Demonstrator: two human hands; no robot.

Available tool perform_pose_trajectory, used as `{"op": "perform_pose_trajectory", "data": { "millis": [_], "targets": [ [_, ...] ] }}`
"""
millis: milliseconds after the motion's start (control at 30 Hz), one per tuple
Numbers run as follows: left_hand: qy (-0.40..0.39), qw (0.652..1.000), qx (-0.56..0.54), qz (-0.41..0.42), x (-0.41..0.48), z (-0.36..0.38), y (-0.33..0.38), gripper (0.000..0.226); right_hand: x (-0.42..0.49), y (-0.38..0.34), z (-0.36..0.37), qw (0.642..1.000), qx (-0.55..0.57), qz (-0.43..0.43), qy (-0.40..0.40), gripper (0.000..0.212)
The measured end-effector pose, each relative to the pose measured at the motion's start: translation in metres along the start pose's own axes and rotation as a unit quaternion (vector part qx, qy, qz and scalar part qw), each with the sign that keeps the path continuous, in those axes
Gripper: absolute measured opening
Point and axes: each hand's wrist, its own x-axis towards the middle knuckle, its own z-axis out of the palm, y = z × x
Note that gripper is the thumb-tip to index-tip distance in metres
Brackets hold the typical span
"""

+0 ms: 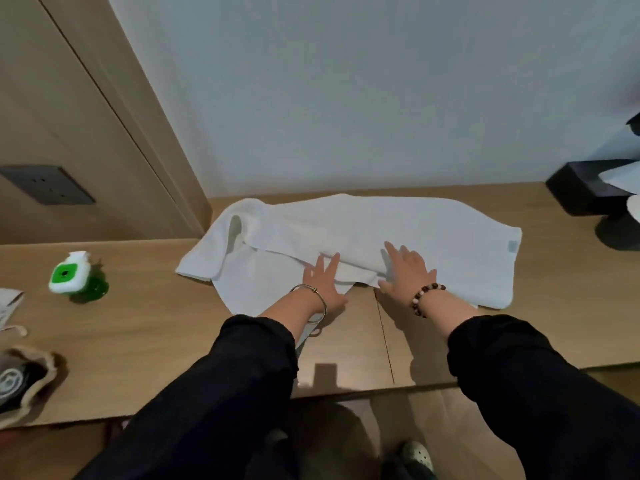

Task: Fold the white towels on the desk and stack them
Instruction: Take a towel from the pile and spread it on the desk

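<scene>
Both hands are flat on the white towel point(346, 233), which lies rumpled across the tabletop point(138, 327). Left hand point(323, 284) and right hand point(405, 271) have fingers spread, gripping nothing. Looks like smoothing before the first fold; next they'd need to grab an edge.

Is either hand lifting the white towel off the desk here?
No: the left hand and the right hand press flat, fingers straight, on the white towel lying on the desk.
</scene>
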Motion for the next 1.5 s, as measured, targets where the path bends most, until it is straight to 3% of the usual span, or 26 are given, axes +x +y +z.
{"op": "perform_pose_trajectory", "data": {
  "millis": [100,333,700,933,1167,1300,1367,1433,1500],
  "targets": [
    [-0.016,0.997,-0.003,-0.081,0.01,0.029,0.018,0.091,0.01,0.025,0.017,0.998,-0.039,-0.04,-0.018,0.078],
    [0.044,0.985,0.076,-0.15,0.022,0.043,0.039,0.08,0.034,0.047,0.029,0.976,-0.115,-0.162,0.087,0.068],
    [0.177,0.944,0.261,-0.096,0.044,0.048,0.012,0.063,0.052,0.032,0.03,0.933,-0.162,-0.214,0.239,0.019],
    [0.2,0.928,0.3,-0.095,0.04,0.05,0.011,0.092,0.051,0.03,0.039,0.919,-0.172,-0.204,0.289,0.02],
    [0.238,0.931,0.26,-0.09,-0.006,0.072,0.005,0.099,0.019,0.034,0.046,0.924,-0.165,-0.202,0.28,0.019],
    [0.304,0.93,0.192,-0.083,-0.034,0.094,-0.01,0.093,-0.007,0.038,0.062,0.917,-0.149,-0.214,0.303,0.013],
    [0.335,0.927,0.137,-0.101,-0.049,0.108,-0.019,0.086,-0.021,0.039,0.069,0.911,-0.131,-0.225,0.32,0.023],
    [0.342,0.923,0.137,-0.106,-0.064,0.12,-0.028,0.077,-0.034,0.042,0.074,0.912,-0.113,-0.225,0.324,0.04],
    [0.335,0.921,0.181,-0.08,-0.082,0.129,-0.037,0.069,-0.046,0.047,0.073,0.913,-0.118,-0.219,0.325,0.039]
  ]
}}
